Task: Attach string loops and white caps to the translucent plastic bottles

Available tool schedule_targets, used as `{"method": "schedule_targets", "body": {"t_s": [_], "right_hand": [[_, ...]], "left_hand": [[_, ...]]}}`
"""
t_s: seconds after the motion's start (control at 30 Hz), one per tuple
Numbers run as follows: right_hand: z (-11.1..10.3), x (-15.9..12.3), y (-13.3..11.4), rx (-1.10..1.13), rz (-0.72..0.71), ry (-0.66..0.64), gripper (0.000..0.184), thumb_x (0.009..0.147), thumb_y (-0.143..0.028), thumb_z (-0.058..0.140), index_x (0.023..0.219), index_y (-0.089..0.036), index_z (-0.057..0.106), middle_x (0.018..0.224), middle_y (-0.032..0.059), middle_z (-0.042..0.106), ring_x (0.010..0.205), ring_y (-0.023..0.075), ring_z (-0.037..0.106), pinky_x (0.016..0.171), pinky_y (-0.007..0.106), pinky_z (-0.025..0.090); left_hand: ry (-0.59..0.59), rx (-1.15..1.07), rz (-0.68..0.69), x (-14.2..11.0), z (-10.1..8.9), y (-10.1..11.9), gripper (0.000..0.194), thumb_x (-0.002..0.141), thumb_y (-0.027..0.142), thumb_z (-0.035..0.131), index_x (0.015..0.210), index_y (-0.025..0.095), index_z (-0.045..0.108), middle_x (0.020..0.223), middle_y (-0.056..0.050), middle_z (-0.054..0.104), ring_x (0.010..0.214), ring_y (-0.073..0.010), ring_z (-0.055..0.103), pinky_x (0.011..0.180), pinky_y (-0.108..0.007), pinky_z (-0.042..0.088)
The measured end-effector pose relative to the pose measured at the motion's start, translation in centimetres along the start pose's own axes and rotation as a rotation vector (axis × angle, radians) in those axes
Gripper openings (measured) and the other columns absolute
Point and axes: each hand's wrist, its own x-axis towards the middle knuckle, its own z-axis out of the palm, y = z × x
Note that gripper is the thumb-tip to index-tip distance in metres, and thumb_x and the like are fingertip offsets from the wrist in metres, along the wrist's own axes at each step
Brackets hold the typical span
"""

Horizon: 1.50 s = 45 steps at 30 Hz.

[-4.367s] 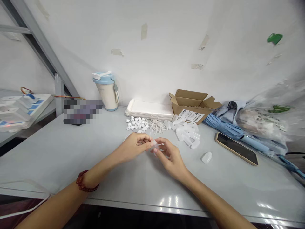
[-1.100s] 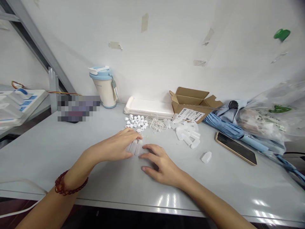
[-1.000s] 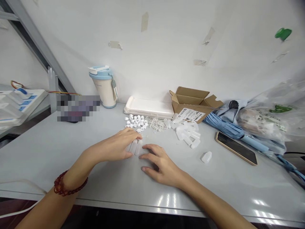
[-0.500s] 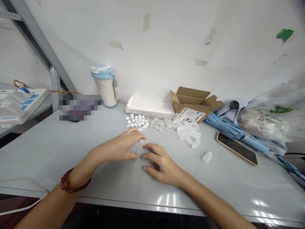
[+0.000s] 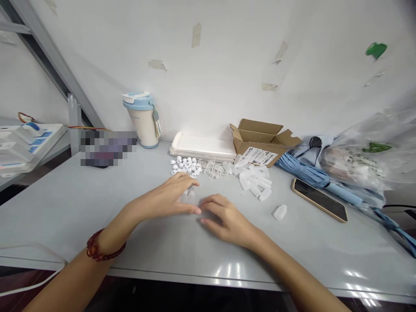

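My left hand (image 5: 172, 195) is spread over the table, thumb and fingers apart. Small translucent plastic pieces (image 5: 187, 198) lie on the table between its thumb and forefinger, partly hidden by the hand. My right hand (image 5: 227, 220) rests just to the right, its fingers loosely curled and its thumb apart, with nothing visible in it. Beyond the hands lie a group of small white caps (image 5: 184, 164), a tangle of thin white loops (image 5: 214, 170) and a pile of translucent plastic pieces (image 5: 255, 178). One similar translucent piece (image 5: 280, 212) lies alone to the right.
White trays (image 5: 204, 145) are stacked by the wall, beside an opened cardboard box (image 5: 260, 141). A lidded tumbler (image 5: 144, 123) stands at the back left. On the right are a phone (image 5: 320, 200), a folded blue umbrella (image 5: 302, 171) and a plastic bag (image 5: 357, 160).
My left thumb has swung right, widening its gap from the fingers above the translucent pieces. My right hand has shifted slightly right, away from them. The view has turned a little.
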Motion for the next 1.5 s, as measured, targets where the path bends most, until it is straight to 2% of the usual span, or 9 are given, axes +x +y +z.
{"method": "schedule_targets", "body": {"t_s": [0.1, 0.33, 0.47, 0.6, 0.93, 1.1, 1.2, 1.27, 1.5], "right_hand": [[-2.7, -0.3, 0.2, -0.058, 0.130, -0.066, 0.017, 0.090, -0.021, 0.046, 0.081, -0.016, 0.060, 0.071, 0.0029, 0.060, 0.064, 0.0143, 0.054, 0.063, 0.027, 0.043], [-9.5, -3.1, 3.6, -0.398, 0.739, -0.009, 0.023, 0.084, -0.030, 0.047, 0.064, -0.018, 0.049, 0.059, 0.0020, 0.057, 0.051, 0.0135, 0.049, 0.047, 0.024, 0.030], [-12.0, -5.3, 5.7, -0.267, 1.187, -0.162, 0.011, 0.078, -0.027, 0.052, 0.078, -0.016, 0.052, 0.059, 0.0055, 0.064, 0.045, 0.0144, 0.053, 0.045, 0.024, 0.036], [-12.2, -6.0, 6.5, -0.097, 1.357, -0.337, 0.019, 0.075, -0.023, 0.053, 0.091, -0.015, 0.049, 0.054, 0.0070, 0.065, 0.047, 0.0177, 0.059, 0.049, 0.027, 0.044], [-10.9, -4.7, 7.6, -0.317, 1.331, -0.391, 0.017, 0.070, -0.017, 0.050, 0.087, -0.021, 0.053, 0.052, 0.0029, 0.062, 0.065, 0.0228, 0.065, 0.057, 0.030, 0.043], [-11.2, -4.1, 8.0, -0.712, 1.242, 0.158, 0.018, 0.077, -0.029, 0.048, 0.092, -0.022, 0.054, 0.080, 0.0093, 0.066, 0.083, 0.0309, 0.062, 0.061, 0.034, 0.041], [-10.0, -3.1, 7.1, -0.551, 0.976, 0.563, 0.016, 0.082, -0.030, 0.045, 0.096, -0.021, 0.049, 0.071, 0.0046, 0.064, 0.073, 0.0242, 0.063, 0.065, 0.032, 0.042], [-8.2, -2.0, 6.0, -0.299, 0.702, 0.677, 0.016, 0.085, -0.031, 0.044, 0.096, -0.020, 0.045, 0.069, 0.0021, 0.062, 0.067, 0.0184, 0.062, 0.065, 0.029, 0.044], [-0.1, 0.3, 2.1, 0.008, 0.191, 0.452, 0.027, 0.088, -0.028, 0.048, 0.112, -0.020, 0.038, 0.097, 0.0103, 0.063, 0.079, 0.0195, 0.064, 0.070, 0.034, 0.052]], "left_hand": [[0.103, -0.010, -0.043, 0.2, 0.0, 0.5, 0.050, 0.083, 0.056, 0.051, 0.116, 0.019, 0.051, 0.114, -0.009, 0.053, 0.112, -0.0267, 0.045, 0.091, -0.038, 0.041], [0.289, 0.080, -0.045, 0.9, 0.6, 0.3, 0.027, 0.092, 0.034, 0.039, 0.102, 0.016, 0.055, 0.106, -0.009, 0.058, 0.111, -0.0257, 0.045, 0.093, -0.041, 0.040], [0.312, 0.142, 0.014, 1.9, 1.3, 0.1, 0.026, 0.090, 0.023, 0.034, 0.100, 0.013, 0.057, 0.104, -0.011, 0.059, 0.108, -0.0255, 0.046, 0.092, -0.042, 0.041], [0.271, 0.212, 0.129, 3.7, 1.8, 0.1, 0.029, 0.088, 0.013, 0.033, 0.099, 0.014, 0.059, 0.109, -0.010, 0.059, 0.111, -0.0248, 0.045, 0.095, -0.042, 0.041], [0.172, 0.443, 0.222, 7.6, 3.3, 0.4, 0.040, 0.076, -0.003, 0.037, 0.105, 0.012, 0.061, 0.122, -0.012, 0.057, 0.122, -0.0292, 0.039, 0.097, -0.045, 0.041], [0.307, 0.161, 0.177, 6.0, 1.9, 0.5, 0.047, 0.082, 0.005, 0.036, 0.127, 0.012, 0.047, 0.135, -0.013, 0.047, 0.127, -0.0245, 0.037, 0.106, -0.045, 0.034], [0.364, -0.164, 0.064, 4.5, 0.4, 0.3, 0.044, 0.087, 0.016, 0.038, 0.130, 0.022, 0.046, 0.140, -0.005, 0.044, 0.127, -0.0220, 0.041, 0.103, -0.044, 0.038], [0.377, -0.342, 0.029, 3.8, -0.3, 0.0, 0.039, 0.087, 0.020, 0.043, 0.124, 0.023, 0.053, 0.137, -0.004, 0.048, 0.125, -0.0227, 0.044, 0.101, -0.042, 0.040], [0.417, -0.553, -0.092, 1.9, -0.3, 0.2, 0.019, 0.082, 0.029, 0.055, 0.090, 0.017, 0.068, 0.097, -0.006, 0.070, 0.095, -0.0226, 0.062, 0.083, -0.036, 0.049]]}}
